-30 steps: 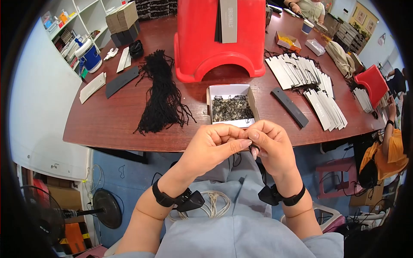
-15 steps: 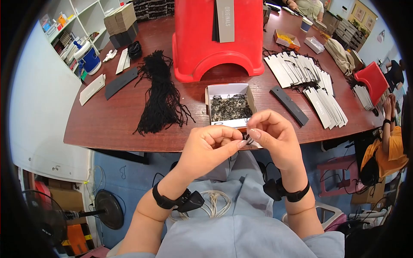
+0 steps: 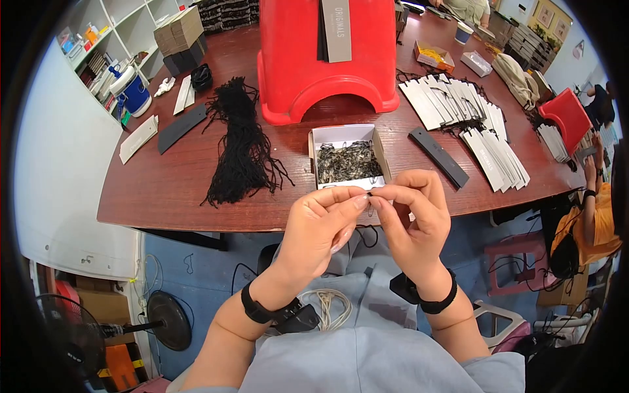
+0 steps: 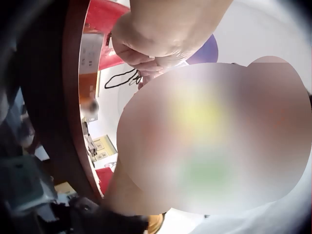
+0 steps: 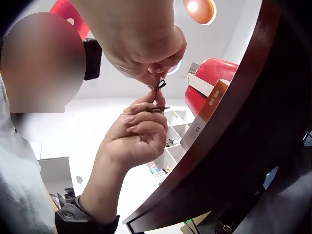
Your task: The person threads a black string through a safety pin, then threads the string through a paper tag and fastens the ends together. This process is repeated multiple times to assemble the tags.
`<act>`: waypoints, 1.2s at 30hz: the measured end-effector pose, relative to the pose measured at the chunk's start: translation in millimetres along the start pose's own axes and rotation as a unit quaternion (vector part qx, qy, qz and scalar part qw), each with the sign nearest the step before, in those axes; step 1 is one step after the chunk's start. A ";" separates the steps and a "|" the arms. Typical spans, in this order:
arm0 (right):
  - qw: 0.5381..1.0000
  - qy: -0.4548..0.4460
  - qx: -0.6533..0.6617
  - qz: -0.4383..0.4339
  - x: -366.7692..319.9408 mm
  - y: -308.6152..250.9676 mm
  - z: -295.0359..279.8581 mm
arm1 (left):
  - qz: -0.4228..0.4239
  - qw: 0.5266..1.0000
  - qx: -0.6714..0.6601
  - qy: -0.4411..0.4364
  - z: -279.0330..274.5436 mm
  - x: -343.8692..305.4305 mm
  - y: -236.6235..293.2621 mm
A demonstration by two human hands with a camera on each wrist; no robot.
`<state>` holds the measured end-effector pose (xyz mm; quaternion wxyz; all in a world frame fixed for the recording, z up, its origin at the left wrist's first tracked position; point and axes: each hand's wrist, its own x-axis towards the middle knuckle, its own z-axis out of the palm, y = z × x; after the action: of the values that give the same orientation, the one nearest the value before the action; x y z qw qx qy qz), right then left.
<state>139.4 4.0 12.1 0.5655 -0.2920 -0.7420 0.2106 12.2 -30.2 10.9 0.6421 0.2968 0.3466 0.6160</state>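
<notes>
My left hand (image 3: 314, 226) and right hand (image 3: 419, 219) meet fingertip to fingertip, just in front of the table edge. Thumb and forefinger of each pinch a thin black cord (image 5: 161, 84), which forms a small loop between them in the right wrist view. In the left wrist view a longer cord loop (image 4: 117, 78) hangs out from the fingers. A tiny wire piece (image 3: 371, 211) shows below the right fingertips; its kind is too small to tell. Right behind the hands stands an open white box (image 3: 314, 141) holding many small dark wire clips (image 3: 350, 160).
A bundle of black cords (image 3: 239, 144) lies left of the box. Grey tags with cords (image 3: 445, 105) and more printed tags (image 3: 491, 160) spread at the right, beside a dark strip (image 3: 439, 157). A red plastic stool (image 3: 327, 72) stands behind the box.
The hands parted slightly, the right lifting off, then came back together fingertip to fingertip. A black cord loop now shows hanging below them in the head view.
</notes>
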 end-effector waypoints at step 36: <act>0.999 -0.044 0.005 0.023 5.5 -1.6 -12.7 | 0.060 0.985 0.159 0.017 7.1 -16.8 2.4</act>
<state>150.3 6.3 20.5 0.5285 -0.2969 -0.7582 0.2402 16.6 -46.5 18.3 0.5424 0.4050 0.4330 0.5952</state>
